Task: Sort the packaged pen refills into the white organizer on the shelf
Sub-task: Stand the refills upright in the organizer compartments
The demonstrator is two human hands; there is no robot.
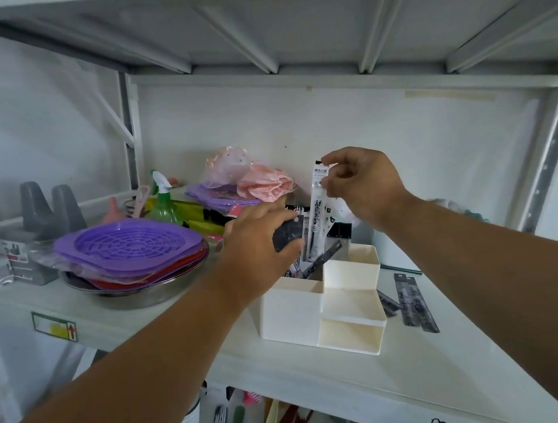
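Fingers [330,175] of the right hand [362,185] pinch the top of a packaged pen refill [315,214], held upright with its lower end inside the rear compartment of the white organizer [319,310] on the shelf [425,368]. The left hand [259,237] grips the refill packs [289,236] standing in that compartment. More refill packs [413,302] lie flat just right of the organizer
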